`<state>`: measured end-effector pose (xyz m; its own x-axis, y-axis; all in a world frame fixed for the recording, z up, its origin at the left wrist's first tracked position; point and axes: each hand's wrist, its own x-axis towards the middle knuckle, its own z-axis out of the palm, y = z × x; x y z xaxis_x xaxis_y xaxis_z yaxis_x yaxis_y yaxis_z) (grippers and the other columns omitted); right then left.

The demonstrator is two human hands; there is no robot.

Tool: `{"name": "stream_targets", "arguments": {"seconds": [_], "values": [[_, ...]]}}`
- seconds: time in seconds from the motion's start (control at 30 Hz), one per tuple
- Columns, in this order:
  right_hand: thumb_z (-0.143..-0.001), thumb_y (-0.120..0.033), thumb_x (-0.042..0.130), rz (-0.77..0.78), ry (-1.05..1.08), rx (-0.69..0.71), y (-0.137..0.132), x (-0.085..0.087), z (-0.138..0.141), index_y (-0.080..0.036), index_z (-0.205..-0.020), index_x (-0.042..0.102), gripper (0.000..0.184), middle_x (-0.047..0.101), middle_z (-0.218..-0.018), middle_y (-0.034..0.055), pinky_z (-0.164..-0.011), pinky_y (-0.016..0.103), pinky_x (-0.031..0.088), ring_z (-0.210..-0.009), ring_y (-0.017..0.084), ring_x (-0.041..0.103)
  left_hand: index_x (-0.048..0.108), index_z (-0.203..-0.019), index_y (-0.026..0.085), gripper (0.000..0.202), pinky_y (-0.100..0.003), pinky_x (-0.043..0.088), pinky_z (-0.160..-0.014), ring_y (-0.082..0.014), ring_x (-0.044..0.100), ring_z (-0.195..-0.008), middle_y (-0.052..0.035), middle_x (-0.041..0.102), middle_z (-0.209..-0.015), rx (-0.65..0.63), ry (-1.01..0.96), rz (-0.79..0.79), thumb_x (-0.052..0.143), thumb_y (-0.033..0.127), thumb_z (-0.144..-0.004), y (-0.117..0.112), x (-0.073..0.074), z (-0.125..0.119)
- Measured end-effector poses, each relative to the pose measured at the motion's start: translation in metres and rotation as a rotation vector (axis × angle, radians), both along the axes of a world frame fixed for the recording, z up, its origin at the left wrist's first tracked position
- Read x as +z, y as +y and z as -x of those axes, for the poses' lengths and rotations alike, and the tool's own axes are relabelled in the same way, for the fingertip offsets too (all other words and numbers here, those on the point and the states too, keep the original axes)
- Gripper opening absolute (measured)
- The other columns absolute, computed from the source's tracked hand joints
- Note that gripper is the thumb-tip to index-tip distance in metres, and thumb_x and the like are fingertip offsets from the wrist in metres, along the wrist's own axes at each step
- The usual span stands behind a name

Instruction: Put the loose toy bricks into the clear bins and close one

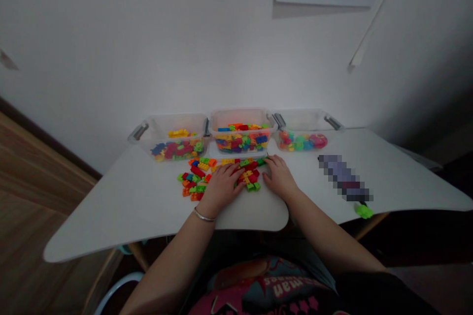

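I see left hand (223, 183) over loose bricks (197, 172) in front of middle bin (242, 116), right hand (279, 176) fronting bin's right corner; can't tell what either grip holds. Light touch suits bricks.

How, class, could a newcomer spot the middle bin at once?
Look to the back of the white table. Between the left bin and right bin, just beyond the loose bricks, stands the clear middle bin. It looks the fullest of the three.
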<state>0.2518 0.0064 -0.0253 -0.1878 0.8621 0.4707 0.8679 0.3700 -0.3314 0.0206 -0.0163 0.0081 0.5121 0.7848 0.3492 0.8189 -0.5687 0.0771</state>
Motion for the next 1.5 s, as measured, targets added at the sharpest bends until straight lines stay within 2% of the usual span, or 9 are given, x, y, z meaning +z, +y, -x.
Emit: {"name": "stream_targets", "arguments": {"seconds": [0.27, 0.5, 0.73, 0.9, 1.07, 1.17, 1.27, 1.4, 1.5], "values": [[-0.084, -0.021, 0.053, 0.004, 0.091, 0.013, 0.006, 0.005, -0.009, -0.021, -0.091, 0.066, 0.015, 0.064, -0.094, 0.0099, -0.089, 0.043, 0.047, -0.095, 0.027, 0.057, 0.057, -0.132, 0.024, 0.044, -0.047, 0.039, -0.108, -0.0277, 0.05, -0.125, -0.0079, 0.056, -0.138, -0.007, -0.009, -0.004, 0.049, 0.043, -0.093, 0.0, -0.001, 0.001], [-0.081, -0.021, 0.056, 0.039, 0.105, -0.034, 0.008, -0.002, -0.012, -0.02, -0.096, 0.065, 0.018, 0.066, -0.098, 0.0089, -0.087, 0.039, 0.047, -0.096, 0.025, 0.058, 0.057, -0.132, 0.024, 0.045, -0.047, 0.04, -0.108, -0.0277, 0.05, -0.125, -0.008, 0.056, -0.138, -0.007, -0.002, -0.001, 0.048, 0.044, -0.093, 0.001, 0.0, 0.0], [-0.079, -0.023, 0.059, 0.113, 0.244, -0.089, 0.007, 0.003, -0.01, -0.02, -0.084, 0.062, 0.007, 0.064, -0.085, 0.004, -0.07, 0.031, 0.048, -0.073, 0.017, 0.059, 0.058, -0.131, 0.023, 0.044, -0.048, 0.039, -0.109, -0.0277, 0.05, -0.126, -0.0086, 0.056, -0.138, -0.003, -0.011, 0.002, 0.051, 0.042, -0.092, 0.0, 0.0, 0.001], [-0.075, -0.021, 0.062, 0.172, 0.275, -0.092, 0.002, 0.006, -0.013, -0.021, -0.087, 0.063, 0.011, 0.065, -0.082, 0.0026, -0.065, 0.03, 0.047, -0.067, 0.016, 0.058, 0.059, -0.129, 0.024, 0.042, -0.047, 0.04, -0.108, -0.027, 0.051, -0.125, -0.0087, 0.057, -0.137, -0.009, -0.022, 0.007, 0.051, 0.041, -0.092, -0.001, 0.003, 0.001], [-0.073, -0.022, 0.063, 0.247, 0.375, -0.098, -0.006, 0.011, -0.018, -0.023, -0.083, 0.064, 0.01, 0.062, -0.067, -0.0012, -0.058, 0.028, 0.043, -0.06, 0.017, 0.057, 0.058, -0.13, 0.024, 0.043, -0.046, 0.04, -0.108, -0.0272, 0.051, -0.124, -0.0086, 0.057, -0.137, -0.006, -0.011, 0.007, 0.051, 0.042, -0.093, -0.001, 0.005, 0.0], [-0.072, -0.03, 0.065, 0.187, 0.53, -0.11, -0.003, 0.021, -0.02, -0.022, -0.082, 0.062, 0.012, 0.057, -0.061, -0.0032, -0.055, 0.028, 0.042, -0.057, 0.016, 0.054, 0.059, -0.13, 0.023, 0.043, -0.046, 0.039, -0.108, -0.0276, 0.051, -0.125, -0.0089, 0.057, -0.137, -0.002, 0.004, 0.013, 0.051, 0.042, -0.093, -0.001, 0.004, 0.0], [-0.07, -0.035, 0.067, 0.069, 0.729, -0.064, 0.011, 0.038, -0.021, -0.022, -0.082, 0.056, 0.021, 0.057, -0.067, -0.0034, -0.056, 0.028, 0.044, -0.057, 0.014, 0.052, 0.058, -0.131, 0.022, 0.044, -0.046, 0.038, -0.109, -0.0278, 0.05, -0.125, -0.0088, 0.056, -0.137, -0.006, 0.012, 0.007, 0.049, 0.043, -0.093, -0.001, 0.002, 0.001], [-0.069, -0.038, 0.068, -0.04, 0.933, 0.045, 0.044, 0.071, -0.017, -0.023, -0.087, 0.048, 0.031, 0.06, -0.083, -0.001, -0.059, 0.028, 0.046, -0.062, 0.013, 0.055, 0.058, -0.131, 0.022, 0.044, -0.045, 0.039, -0.108, -0.0273, 0.05, -0.125, -0.0086, 0.056, -0.137, -0.001, 0.013, 0.001, 0.048, 0.043, -0.093, -0.001, 0.002, 0.001], [-0.074, -0.038, 0.064, -0.069, 0.912, 0.039, 0.07, 0.098, -0.01, -0.023, -0.087, 0.047, 0.026, 0.057, -0.075, -0.0028, -0.061, 0.029, 0.047, -0.063, 0.015, 0.057, 0.058, -0.131, 0.022, 0.044, -0.046, 0.039, -0.108, -0.0277, 0.05, -0.125, -0.0088, 0.057, -0.137, -0.001, 0.005, 0.007, 0.048, 0.043, -0.093, 0.0, 0.002, 0.001]]}}
